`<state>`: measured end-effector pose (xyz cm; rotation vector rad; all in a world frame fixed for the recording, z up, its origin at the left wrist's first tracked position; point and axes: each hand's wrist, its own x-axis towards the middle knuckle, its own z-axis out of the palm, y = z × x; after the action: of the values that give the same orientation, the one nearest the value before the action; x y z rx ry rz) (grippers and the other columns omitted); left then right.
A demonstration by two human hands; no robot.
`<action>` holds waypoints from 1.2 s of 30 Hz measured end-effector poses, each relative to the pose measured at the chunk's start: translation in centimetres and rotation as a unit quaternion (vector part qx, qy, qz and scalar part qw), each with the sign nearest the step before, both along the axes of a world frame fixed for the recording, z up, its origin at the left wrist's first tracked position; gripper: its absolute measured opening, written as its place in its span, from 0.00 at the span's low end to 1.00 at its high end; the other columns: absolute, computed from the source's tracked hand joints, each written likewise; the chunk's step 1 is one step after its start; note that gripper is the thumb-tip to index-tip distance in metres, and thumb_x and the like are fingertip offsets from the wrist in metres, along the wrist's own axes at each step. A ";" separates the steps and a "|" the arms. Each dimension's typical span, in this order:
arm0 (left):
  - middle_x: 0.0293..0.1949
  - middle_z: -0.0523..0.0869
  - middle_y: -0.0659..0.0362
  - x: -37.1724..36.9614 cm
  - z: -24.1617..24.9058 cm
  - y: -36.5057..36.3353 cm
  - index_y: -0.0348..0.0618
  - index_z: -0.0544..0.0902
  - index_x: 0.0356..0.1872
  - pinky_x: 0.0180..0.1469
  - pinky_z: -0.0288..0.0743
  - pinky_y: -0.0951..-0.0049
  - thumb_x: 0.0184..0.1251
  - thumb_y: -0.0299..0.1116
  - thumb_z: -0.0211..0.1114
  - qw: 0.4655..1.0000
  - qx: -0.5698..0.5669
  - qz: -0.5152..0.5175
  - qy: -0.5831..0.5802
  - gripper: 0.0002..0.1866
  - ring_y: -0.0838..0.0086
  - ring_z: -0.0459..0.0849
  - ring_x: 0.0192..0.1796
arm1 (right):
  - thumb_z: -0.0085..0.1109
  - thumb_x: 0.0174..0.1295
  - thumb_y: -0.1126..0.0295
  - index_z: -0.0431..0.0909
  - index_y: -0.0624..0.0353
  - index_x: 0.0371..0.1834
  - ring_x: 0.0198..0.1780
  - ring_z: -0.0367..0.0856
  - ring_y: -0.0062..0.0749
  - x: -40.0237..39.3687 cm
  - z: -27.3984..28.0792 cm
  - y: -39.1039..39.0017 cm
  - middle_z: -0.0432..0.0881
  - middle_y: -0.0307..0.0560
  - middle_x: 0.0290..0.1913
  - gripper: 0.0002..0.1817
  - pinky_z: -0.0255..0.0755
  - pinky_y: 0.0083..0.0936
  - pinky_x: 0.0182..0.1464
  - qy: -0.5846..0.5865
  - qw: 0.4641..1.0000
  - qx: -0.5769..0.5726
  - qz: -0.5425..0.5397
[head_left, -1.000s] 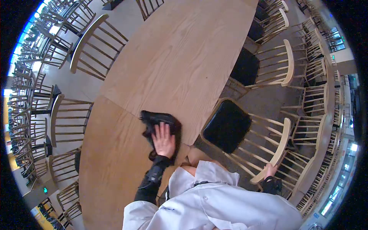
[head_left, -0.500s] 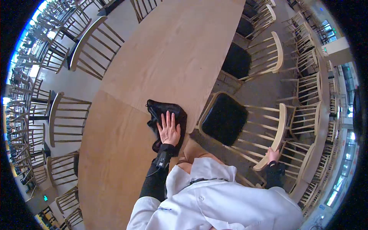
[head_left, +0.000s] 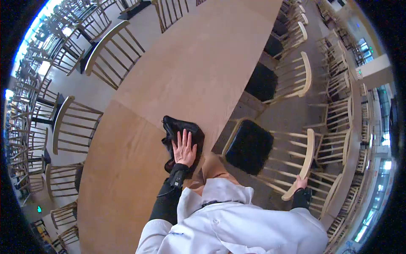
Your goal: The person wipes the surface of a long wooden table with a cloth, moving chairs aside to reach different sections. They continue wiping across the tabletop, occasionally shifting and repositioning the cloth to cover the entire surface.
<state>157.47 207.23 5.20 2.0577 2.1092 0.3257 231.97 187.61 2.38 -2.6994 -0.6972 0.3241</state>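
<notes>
Black, crumpled, soft-looking cloth (head_left: 181, 124) lies just left of the frame's centre on the pale wood-grain tabletop (head_left: 127, 182), directly beneath the left hand (head_left: 185, 153). Its longer axis seems to run roughly up and down the frame, much in line with the black-sleeved forearm, though its folds make the outline irregular. The left hand is by far the nearer: palm down and flat upon it, fingers spread, thumb towards the right of the frame. Cloth shows beyond the fingertips and to both sides of the hand. Well apart, at the lower right, the right hand (head_left: 301, 183) is curled round the curved top rail of a light wooden chair with a black padded seat (head_left: 249, 147); its fingertips are too small to make out.
</notes>
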 end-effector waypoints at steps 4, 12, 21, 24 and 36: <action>0.80 0.54 0.57 -0.1 0.0 0.2 0.48 0.62 0.75 0.73 0.50 0.37 0.69 0.49 0.57 1.000 -0.027 -0.002 0.005 0.36 0.54 0.52 0.80 | 0.71 0.55 0.48 0.58 0.72 0.72 0.67 0.72 0.57 0.5 0.9 -0.1 0.73 0.71 0.65 0.51 0.66 0.43 0.68 -0.007 0.998 -0.047 0.039; 0.79 0.55 0.55 0.5 0.3 3.1 0.47 0.62 0.75 0.72 0.51 0.36 0.66 0.49 0.60 0.997 -0.074 0.019 -0.001 0.38 0.51 0.53 0.79 | 0.68 0.58 0.54 0.75 0.69 0.55 0.49 0.84 0.49 -1.6 4.4 -0.9 0.83 0.64 0.50 0.31 0.78 0.40 0.52 -0.076 0.974 -0.178 0.118; 0.78 0.57 0.54 11.6 1.0 26.3 0.43 0.62 0.75 0.72 0.58 0.45 0.68 0.46 0.59 0.998 0.012 0.009 -0.066 0.36 0.57 0.57 0.78 | 0.66 0.59 0.55 0.77 0.68 0.49 0.45 0.85 0.48 -5.3 10.7 0.1 0.84 0.61 0.46 0.26 0.78 0.40 0.47 -0.045 0.962 -0.258 0.077; 0.78 0.59 0.55 15.4 0.5 26.7 0.43 0.64 0.73 0.73 0.55 0.49 0.68 0.45 0.58 0.991 0.016 -0.094 -0.095 0.34 0.59 0.57 0.78 | 0.65 0.59 0.56 0.77 0.68 0.47 0.44 0.85 0.48 -5.6 11.3 0.4 0.84 0.60 0.45 0.24 0.78 0.40 0.46 -0.037 0.957 -0.277 0.074; 0.76 0.63 0.58 11.8 1.2 16.6 0.49 0.70 0.71 0.73 0.58 0.53 0.67 0.43 0.60 0.973 0.049 -0.183 -0.133 0.31 0.66 0.64 0.76 | 0.63 0.60 0.58 0.80 0.67 0.39 0.39 0.86 0.46 -6.3 11.6 2.4 0.86 0.57 0.39 0.18 0.79 0.40 0.41 0.003 0.923 -0.364 0.127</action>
<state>169.27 223.81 6.37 2.2552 1.5535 0.6190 225.64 189.98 14.00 -3.2843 -1.1046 0.7910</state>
